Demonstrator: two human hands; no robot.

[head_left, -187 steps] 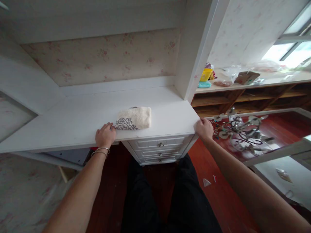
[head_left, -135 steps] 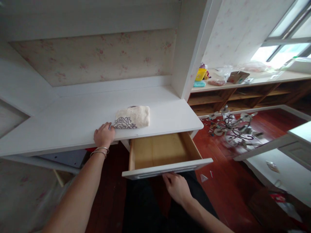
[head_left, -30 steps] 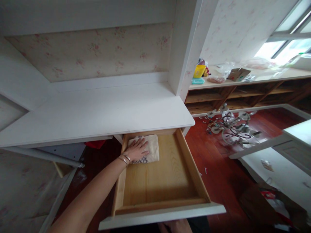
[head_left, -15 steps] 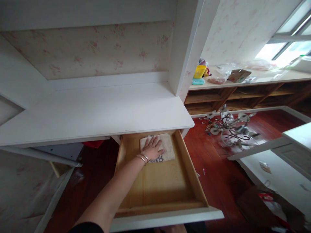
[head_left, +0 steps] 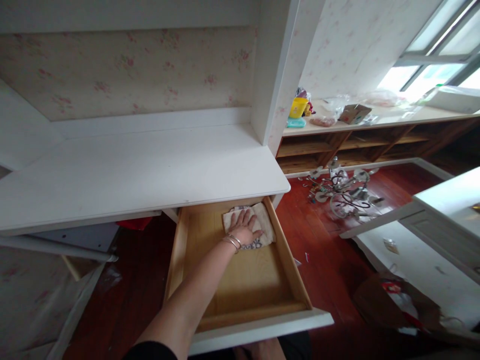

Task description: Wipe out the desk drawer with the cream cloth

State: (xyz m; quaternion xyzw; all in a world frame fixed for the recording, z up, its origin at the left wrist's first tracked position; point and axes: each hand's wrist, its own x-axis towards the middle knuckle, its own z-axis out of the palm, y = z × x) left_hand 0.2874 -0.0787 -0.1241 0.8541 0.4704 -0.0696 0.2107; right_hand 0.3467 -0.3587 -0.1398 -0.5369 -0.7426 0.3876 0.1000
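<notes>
My left hand (head_left: pixel 243 230), with two thin bracelets at the wrist, lies flat on a folded cloth (head_left: pixel 267 227). Its fingers are spread and the palm presses down. The cloth is cream with a dark pattern, and rests on the bottom of a pulled-out wooden drawer (head_left: pixel 240 280), in the back right corner against the right side wall. Below the white drawer front (head_left: pixel 262 330), a patch of skin shows at the picture's lower edge. It may be my right hand, but no fingers can be made out.
Above the drawer is a white desk top (head_left: pixel 150 170) with a raised hutch. A metal chandelier (head_left: pixel 345 192) lies on the red wood floor to the right. Behind it, a low shelf unit (head_left: pixel 311 145) bears a yellow cup (head_left: pixel 298 107). A brown bag (head_left: pixel 382 300) stands at lower right.
My left hand has slid the cloth rightward across the drawer bottom to the right side wall. The whole view has shifted slightly, with the furniture now further left.
</notes>
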